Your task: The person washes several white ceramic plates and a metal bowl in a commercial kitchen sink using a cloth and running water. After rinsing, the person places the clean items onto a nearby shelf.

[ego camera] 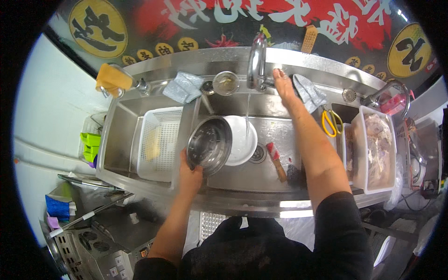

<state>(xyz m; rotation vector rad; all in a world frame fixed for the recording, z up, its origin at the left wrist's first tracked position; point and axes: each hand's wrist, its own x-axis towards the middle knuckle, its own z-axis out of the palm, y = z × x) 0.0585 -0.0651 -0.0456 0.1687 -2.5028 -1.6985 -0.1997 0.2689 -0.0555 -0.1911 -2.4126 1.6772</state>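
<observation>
My left hand (190, 172) grips the near left rim of a stainless steel bowl (209, 145), tilted over the middle sink. Part of a white round basin (241, 150) shows beside it; the bowl hides the rest. A stream of water (247, 112) falls from the chrome faucet (257, 59) into the basin. At the right side of the faucet, my right hand (284, 85) is against or close to its lever (268, 83). How its fingers meet the lever is hard to make out. On the sink floor lies a wooden-handled tool (276, 162) with a red-and-white upper part.
A white perforated basket (159, 175) sits in the left sink. Grey cloths (183, 87) and a strainer cup (225, 83) rest on the back ledge. To the right are yellow-handled scissors (330, 122) and a white tub (362, 150) of what looks like raw meat.
</observation>
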